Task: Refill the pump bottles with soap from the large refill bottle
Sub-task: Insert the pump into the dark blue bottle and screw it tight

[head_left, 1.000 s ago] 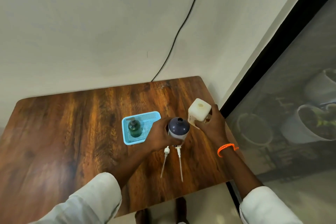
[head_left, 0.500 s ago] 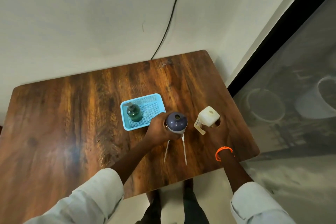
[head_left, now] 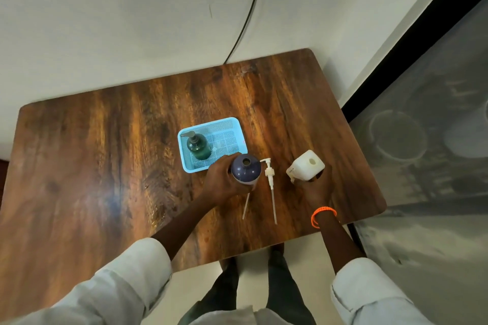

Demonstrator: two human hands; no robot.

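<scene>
My left hand (head_left: 220,181) grips a dark purple pump bottle (head_left: 245,167) that stands upright on the table with its neck open. My right hand (head_left: 315,187) holds the white refill bottle (head_left: 306,165) upright on the table to the right, its mouth uncapped. Between them lies a white pump head with its long tube (head_left: 270,185). A second thin tube (head_left: 246,206) pokes out from under the purple bottle. A green pump bottle (head_left: 198,145) with its pump on stands in the left part of a light blue basket (head_left: 235,124).
The wooden table (head_left: 105,166) ends close to my body and at the right, beside a dark-framed glass panel (head_left: 422,113). A black cable (head_left: 245,16) runs down the wall behind the table. An orange band (head_left: 322,212) circles my right wrist.
The white refill bottle has come down from a tilted, raised position beside the purple bottle and now stands upright further right. My view has shifted so more of the table shows.
</scene>
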